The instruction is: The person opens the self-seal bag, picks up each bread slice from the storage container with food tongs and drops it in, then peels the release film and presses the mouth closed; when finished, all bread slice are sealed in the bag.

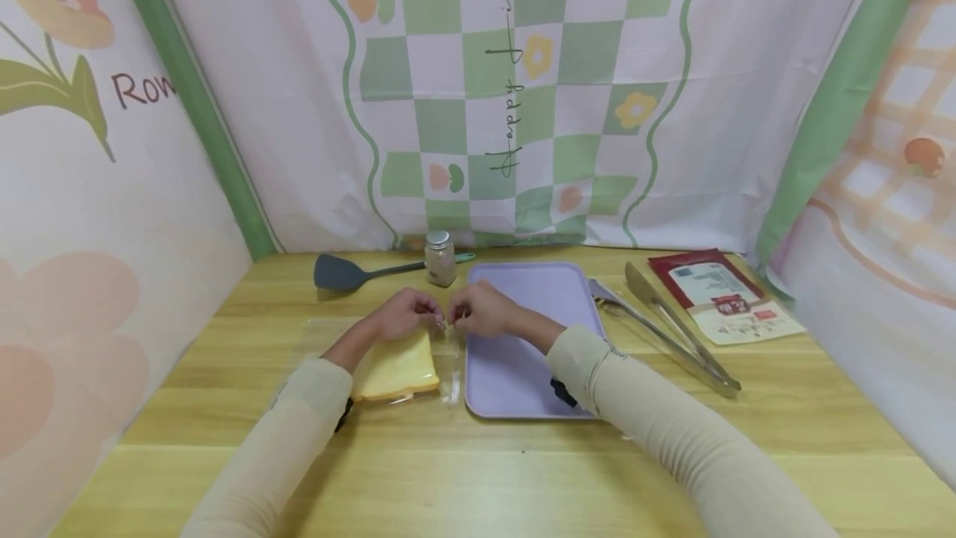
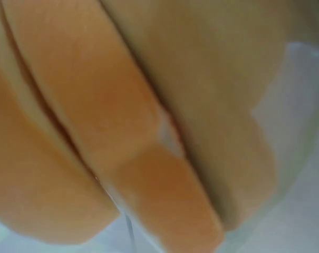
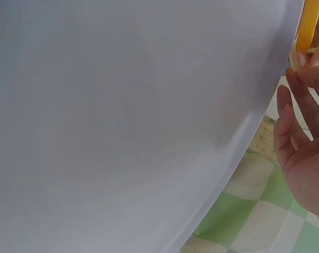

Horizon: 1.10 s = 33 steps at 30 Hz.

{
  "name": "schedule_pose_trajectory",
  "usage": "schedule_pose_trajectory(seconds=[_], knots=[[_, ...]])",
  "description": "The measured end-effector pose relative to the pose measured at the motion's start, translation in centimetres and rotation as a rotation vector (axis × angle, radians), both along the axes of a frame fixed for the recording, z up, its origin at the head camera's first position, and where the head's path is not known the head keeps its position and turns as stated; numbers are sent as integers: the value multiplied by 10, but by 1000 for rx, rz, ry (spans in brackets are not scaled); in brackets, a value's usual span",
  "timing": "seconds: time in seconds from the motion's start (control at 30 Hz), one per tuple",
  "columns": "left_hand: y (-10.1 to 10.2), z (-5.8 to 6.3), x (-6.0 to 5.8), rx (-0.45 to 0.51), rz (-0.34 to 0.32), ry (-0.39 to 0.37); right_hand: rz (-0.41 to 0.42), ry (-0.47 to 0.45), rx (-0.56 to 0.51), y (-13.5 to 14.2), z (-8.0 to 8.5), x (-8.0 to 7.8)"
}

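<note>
Sliced bread (image 1: 396, 368) in a clear plastic bag (image 1: 451, 384) lies on the table, left of a lilac tray (image 1: 515, 376). Fingertips of my left hand (image 1: 403, 314) pinch the bag's gathered end at the far right corner of the bread. Facing it, my right hand (image 1: 484, 310) pinches the same end, over the tray's left edge. In the right wrist view, the fingers of the right hand (image 3: 309, 168) bend toward the plastic, beside the tray's underside (image 3: 122, 116). Thick slices of bread (image 2: 106, 89) fill the left wrist view, blurred; the left hand does not show there.
Behind the hands stand a glass shaker jar (image 1: 441, 262) and a dark spatula (image 1: 339, 272). Metal tongs (image 1: 680, 326) lie right of the tray, near a red and cream packet (image 1: 724, 297). A checkered curtain (image 1: 515, 106) hangs along the table's back edge.
</note>
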<state>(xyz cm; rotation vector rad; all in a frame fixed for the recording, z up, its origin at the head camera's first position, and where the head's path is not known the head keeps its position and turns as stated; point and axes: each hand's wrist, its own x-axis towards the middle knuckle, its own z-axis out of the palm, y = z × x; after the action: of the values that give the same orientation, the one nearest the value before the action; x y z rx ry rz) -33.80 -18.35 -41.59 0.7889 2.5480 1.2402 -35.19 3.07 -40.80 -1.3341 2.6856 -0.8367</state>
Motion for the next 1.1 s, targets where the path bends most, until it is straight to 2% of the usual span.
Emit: schedule_pose_trajectory(seconds=[0.3,0.5,0.63,0.87,1.1], knots=[[1,0,1,22,-8,-19,99,26,124,2,8,0],[0,-1,1,32,-8,-30,115,82,152,2,8,0],[0,-1,1,17,-1,-23,78,52,121,1,7,2],[0,0,1,15,0,-34,-70,-131,-82,-1,4,3],[0,1,2,5,2,-43,-116,-160,-108,-3,2,0]])
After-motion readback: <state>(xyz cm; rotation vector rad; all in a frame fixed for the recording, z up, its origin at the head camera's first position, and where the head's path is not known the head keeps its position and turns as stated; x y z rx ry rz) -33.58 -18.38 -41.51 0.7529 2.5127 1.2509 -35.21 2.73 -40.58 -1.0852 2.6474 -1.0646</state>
